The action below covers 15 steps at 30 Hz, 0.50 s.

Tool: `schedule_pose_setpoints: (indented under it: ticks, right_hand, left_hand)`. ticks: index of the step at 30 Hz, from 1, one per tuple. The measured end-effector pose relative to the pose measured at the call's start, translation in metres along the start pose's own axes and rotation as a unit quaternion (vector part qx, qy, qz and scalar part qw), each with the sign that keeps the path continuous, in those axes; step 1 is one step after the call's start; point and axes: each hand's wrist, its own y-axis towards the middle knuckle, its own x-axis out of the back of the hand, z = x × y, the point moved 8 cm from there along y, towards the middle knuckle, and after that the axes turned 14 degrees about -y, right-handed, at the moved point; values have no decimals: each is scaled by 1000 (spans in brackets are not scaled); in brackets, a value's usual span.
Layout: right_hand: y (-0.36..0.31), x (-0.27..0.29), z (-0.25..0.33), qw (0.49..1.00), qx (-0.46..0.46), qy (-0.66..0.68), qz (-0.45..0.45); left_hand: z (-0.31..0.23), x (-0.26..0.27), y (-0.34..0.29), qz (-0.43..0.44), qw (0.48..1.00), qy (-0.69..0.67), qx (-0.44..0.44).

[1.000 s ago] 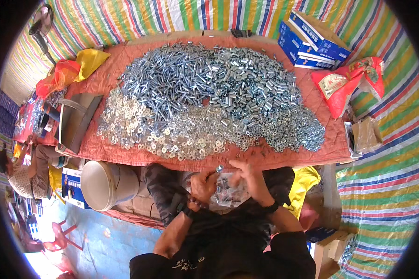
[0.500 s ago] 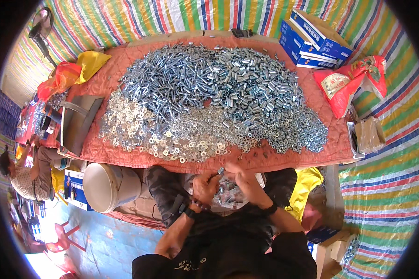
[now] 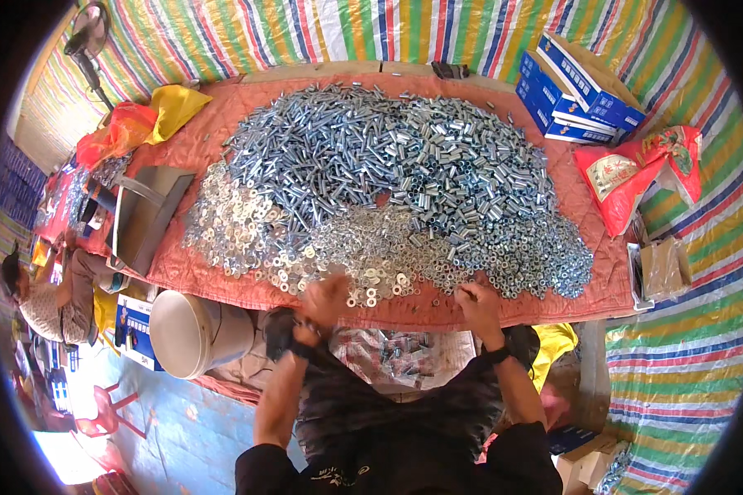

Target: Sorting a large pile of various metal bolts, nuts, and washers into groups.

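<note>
My left hand (image 3: 325, 299) is over the near edge of the flat washers (image 3: 291, 275), smeared by motion, so its fingers cannot be read. To the right, my right hand (image 3: 480, 307) touches the near edge of the nuts (image 3: 545, 256), fingertips drawn together; whatever they hold is too small to make out. Small ring washers (image 3: 363, 235) lie between the hands. Farther back are heaped long metal bolts (image 3: 305, 157) and short metal sleeves (image 3: 462, 153). Between my knees, several metal pieces (image 3: 404, 351) rest on clear plastic.
A red quilted cloth (image 3: 210, 276) covers the table. At left are a metal scoop (image 3: 150, 219), a white bucket (image 3: 182, 334) and a fan (image 3: 88, 37). Blue boxes (image 3: 582, 91) and a red bag (image 3: 623, 186) stand at right. Another person (image 3: 62, 293) sits far left.
My hands were together above my lap with a small metal piece between them. They have parted and moved forward to the heaps, and that piece no longer shows in them.
</note>
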Motion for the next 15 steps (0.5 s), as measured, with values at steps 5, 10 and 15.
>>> schedule_pose_setpoints:
  ticks: [5, 10, 15]
  right_hand:
    - [29, -2, 3, 997, -54, -52, -13]
    - [60, -18, 32, 993, 55, -74, -76]
    - [91, -57, 46, 972, 120, -170, -111]
  left_hand:
    - [-21, 66, 88, -192, 958, 185, -109]
    - [-8, 49, 127, -127, 939, 314, 58]
    - [9, 48, 133, -151, 949, 277, 26]
